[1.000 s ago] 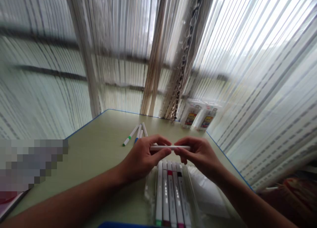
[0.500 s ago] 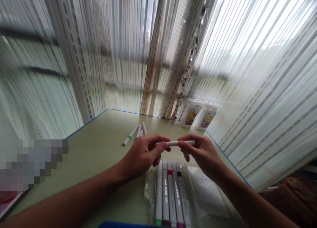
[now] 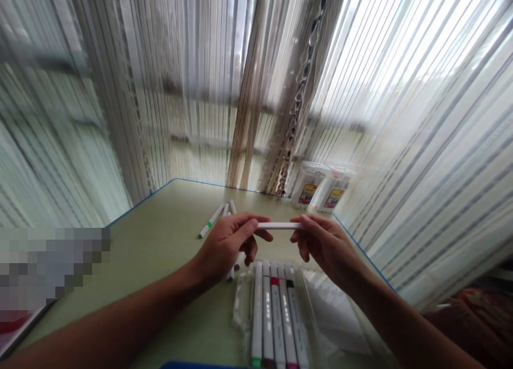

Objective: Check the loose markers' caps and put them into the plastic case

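Observation:
A white marker (image 3: 279, 225) is held level above the green table (image 3: 160, 240), one end in each hand. My left hand (image 3: 229, 242) pinches its left end between thumb and forefinger. My right hand (image 3: 324, 243) pinches its right end, fingers closed. Just below the hands lies a clear plastic sleeve (image 3: 276, 315) with several white markers side by side, coloured caps toward me. Another marker (image 3: 234, 267) lies under my left hand.
Several loose markers (image 3: 216, 217), one green-tipped, lie farther back on the table. Two white marker packs (image 3: 320, 186) stand at the back right corner. Striped sheer curtains (image 3: 401, 144) surround the table. A white sheet (image 3: 334, 310) lies right of the sleeve.
Both hands have risen slightly with the marker, and it now sits shorter between them. A marker under my left hand has come into view.

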A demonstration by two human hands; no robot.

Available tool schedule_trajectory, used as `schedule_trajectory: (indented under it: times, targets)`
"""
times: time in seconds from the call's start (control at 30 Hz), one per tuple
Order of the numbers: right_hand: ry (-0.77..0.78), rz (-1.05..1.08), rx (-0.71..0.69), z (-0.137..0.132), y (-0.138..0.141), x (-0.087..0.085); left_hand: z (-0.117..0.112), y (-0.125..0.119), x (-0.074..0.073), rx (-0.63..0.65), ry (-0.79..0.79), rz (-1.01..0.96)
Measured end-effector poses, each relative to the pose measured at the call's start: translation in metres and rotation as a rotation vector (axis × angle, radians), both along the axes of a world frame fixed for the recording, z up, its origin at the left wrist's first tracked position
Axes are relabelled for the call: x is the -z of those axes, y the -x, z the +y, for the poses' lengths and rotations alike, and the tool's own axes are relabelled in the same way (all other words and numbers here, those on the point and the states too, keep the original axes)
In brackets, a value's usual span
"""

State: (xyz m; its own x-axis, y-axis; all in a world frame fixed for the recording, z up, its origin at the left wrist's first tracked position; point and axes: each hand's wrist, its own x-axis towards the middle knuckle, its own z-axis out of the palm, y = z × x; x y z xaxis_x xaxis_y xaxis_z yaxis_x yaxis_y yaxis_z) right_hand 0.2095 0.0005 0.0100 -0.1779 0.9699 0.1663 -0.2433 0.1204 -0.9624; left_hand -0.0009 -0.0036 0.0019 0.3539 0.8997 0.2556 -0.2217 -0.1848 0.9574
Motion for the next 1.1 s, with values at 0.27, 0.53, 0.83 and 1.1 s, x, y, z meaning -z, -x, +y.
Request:
schedule_trajectory:
  times: [0.27, 0.53, 0.83, 1.1]
  targets:
    - [-0.016, -0.091, -0.006, -0.001, 0.000, 0.002, -0.002, 0.000, 0.000, -0.048, -0.074, 0.129]
    - [-0.097, -0.347, -0.086, -0.009, 0.006, 0.004, -0.006, -0.005, 0.000, -0.039, -0.083, 0.254]
    - [-0.126, -0.384, -0.117, -0.011, 0.009, 0.003, -0.008, -0.008, -0.003, -0.070, -0.134, 0.316]
    - [-0.100, -0.280, -0.075, -0.005, 0.003, 0.006, 0.000, -0.004, 0.004, -0.107, -0.015, 0.174]
